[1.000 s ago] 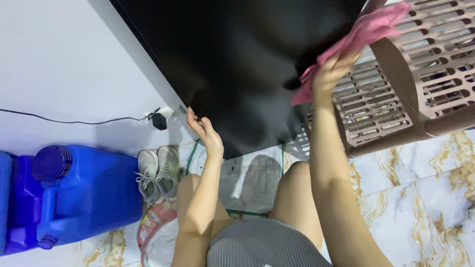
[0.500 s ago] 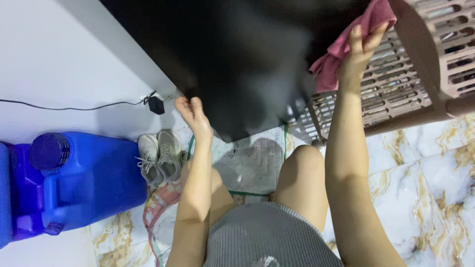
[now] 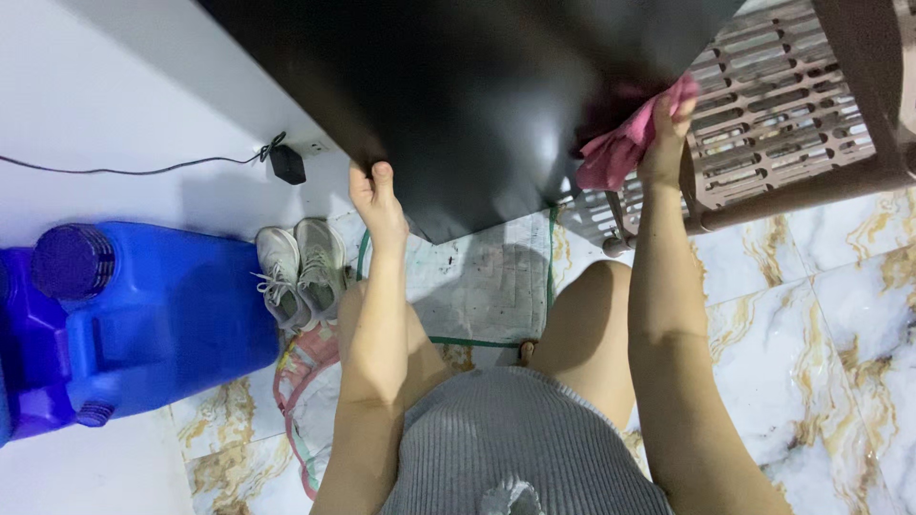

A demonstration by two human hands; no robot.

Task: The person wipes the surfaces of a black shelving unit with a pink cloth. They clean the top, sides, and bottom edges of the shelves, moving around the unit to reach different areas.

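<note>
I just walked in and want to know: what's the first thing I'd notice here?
A big shiny black panel fills the top of the view. The left hand grips its lower edge, and the right hand presses a pink cloth against its right side. Next you would spot the bright blue jug on the floor at the left, with grey sneakers beside it.

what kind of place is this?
Probably a home, perhaps an entry or utility corner: marble-pattern floor tiles, a pair of grey sneakers by the wall beside a blue jerrycan, and a brown plastic slatted chair.
</note>
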